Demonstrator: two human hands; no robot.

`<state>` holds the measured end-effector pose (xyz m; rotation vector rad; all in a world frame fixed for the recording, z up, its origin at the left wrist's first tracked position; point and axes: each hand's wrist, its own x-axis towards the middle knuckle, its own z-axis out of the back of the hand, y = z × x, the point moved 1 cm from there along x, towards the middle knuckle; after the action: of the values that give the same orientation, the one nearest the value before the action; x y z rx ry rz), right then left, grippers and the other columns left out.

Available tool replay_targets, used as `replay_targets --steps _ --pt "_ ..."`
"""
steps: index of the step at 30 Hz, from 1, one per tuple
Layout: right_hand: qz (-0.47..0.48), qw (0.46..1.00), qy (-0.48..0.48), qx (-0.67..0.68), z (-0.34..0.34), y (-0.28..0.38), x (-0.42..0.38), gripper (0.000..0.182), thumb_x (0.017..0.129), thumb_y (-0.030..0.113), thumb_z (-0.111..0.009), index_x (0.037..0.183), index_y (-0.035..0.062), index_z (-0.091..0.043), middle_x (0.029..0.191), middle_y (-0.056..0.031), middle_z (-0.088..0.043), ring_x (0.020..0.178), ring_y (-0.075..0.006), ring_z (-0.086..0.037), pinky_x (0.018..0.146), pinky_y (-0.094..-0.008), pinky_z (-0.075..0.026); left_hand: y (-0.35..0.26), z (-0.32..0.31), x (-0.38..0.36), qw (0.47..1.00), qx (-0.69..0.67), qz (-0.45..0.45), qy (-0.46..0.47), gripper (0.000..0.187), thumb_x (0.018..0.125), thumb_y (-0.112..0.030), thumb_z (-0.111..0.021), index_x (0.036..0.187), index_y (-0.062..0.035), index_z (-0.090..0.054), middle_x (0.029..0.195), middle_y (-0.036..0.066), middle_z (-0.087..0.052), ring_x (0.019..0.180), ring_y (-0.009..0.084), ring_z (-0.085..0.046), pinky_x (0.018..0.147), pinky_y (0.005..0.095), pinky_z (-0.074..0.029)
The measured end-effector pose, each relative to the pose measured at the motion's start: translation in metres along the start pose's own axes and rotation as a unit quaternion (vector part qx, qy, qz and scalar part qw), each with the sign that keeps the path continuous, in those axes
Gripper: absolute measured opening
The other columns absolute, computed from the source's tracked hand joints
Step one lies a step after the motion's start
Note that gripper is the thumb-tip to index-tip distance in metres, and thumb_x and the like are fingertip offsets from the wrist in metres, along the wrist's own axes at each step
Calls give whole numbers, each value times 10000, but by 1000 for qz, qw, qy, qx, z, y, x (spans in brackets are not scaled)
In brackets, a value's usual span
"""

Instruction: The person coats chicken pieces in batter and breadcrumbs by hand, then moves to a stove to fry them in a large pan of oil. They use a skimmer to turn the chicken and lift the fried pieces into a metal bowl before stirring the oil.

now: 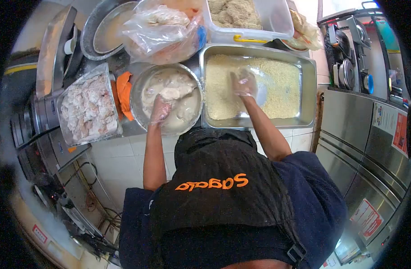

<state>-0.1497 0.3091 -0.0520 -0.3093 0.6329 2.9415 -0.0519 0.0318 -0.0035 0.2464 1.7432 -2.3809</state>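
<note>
Head cam: pale coated piece (171, 93) in round bowl (133, 99), right at fingertips of left hand (161, 109), long axis roughly sideways. Left's nearer hand, touching it, fingers half hidden, so can't tell if pinching. Left forearm straight in, hand dipped. Right hand (246, 83) down in crumb tray (282, 122), forearm slanting inward; blurry glove, can't tell if spread or closed.

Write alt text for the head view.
Left hand touches a pale piece in a round bowl of milky liquid; right hand reaches into a metal tray of yellowish crumbs. Both wear clear gloves. White-coated pieces fill a container at left.
</note>
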Motion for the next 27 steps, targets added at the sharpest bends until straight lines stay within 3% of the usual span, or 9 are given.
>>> replay_targets --steps 1,6,13,16,19,21,23,26,27 --pt "1 996 -89 3 -4 11 -1 560 753 531 -418 1015 57 -563 955 -210 -563 1017 -289 -477 922 -367 -309 -11 3 -7 1000 -20 19 -11 219 713 -85 -591 920 -16 -570 855 62 -605 788 158 -562 708 271 -440" --pt "153 981 -90 -85 -28 34 -20 453 768 459 -420 906 66 -596 976 -157 -548 952 -304 -460 855 -462 -294 5 13 -13 976 -187 100 -39 197 729 -65 -578 913 1 -558 841 61 -599 790 145 -563 710 262 -447" --pt "112 993 19 18 -43 16 7 385 776 390 -425 862 59 -602 903 -145 -580 904 -301 -515 808 -421 -359 49 5 -24 887 -461 -25 -35 403 777 -77 -507 1146 3 -364 1046 171 -506 877 296 -564 715 423 -517" --pt "127 987 -98 -22 -25 21 3 371 790 369 -410 856 55 -597 825 -145 -597 826 -294 -557 756 -407 -403 47 2 -29 856 -493 141 -68 374 817 -112 -441 1168 -12 -359 1077 152 -495 930 282 -541 758 432 -495" --pt "86 996 -8 -7 -17 27 5 366 805 360 -405 903 60 -589 849 -155 -592 829 -277 -560 749 -396 -415 92 7 -58 829 -457 268 -179 365 844 -162 -393 1183 -30 -361 1128 119 -469 1002 257 -499 833 419 -450" --pt "92 994 10 -61 -3 38 1 370 795 380 -421 945 68 -552 782 -186 -571 776 -321 -549 729 -426 -397 65 7 -29 851 -429 185 -240 317 735 -30 -452 1052 -21 -438 864 78 -526 742 171 -554 654 307 -497" --pt "131 971 -147 -134 -32 23 -10 384 781 356 -462 1000 49 -534 1000 -155 -542 969 -298 -486 772 -422 -380 27 10 -29 826 -487 84 -272 257 735 -29 -468 993 -29 -463 799 64 -519 710 156 -540 611 293 -492" --pt "137 985 -16 -106 -20 17 -26 506 768 429 -437 1115 62 -470 1066 -163 -506 1034 -298 -441 872 -428 -310 102 20 -43 849 -527 18 31 277 739 -76 -510 1008 -27 -464 845 82 -530 771 179 -545 657 313 -493" --pt "89 989 49 -108 -23 14 -31 549 764 457 -424 1154 72 -447 1105 -168 -482 1063 -294 -420 911 -431 -277 136 13 -39 751 -648 -76 100 290 802 -127 -439 1075 -28 -431 970 94 -505 849 189 -525 737 339 -466"
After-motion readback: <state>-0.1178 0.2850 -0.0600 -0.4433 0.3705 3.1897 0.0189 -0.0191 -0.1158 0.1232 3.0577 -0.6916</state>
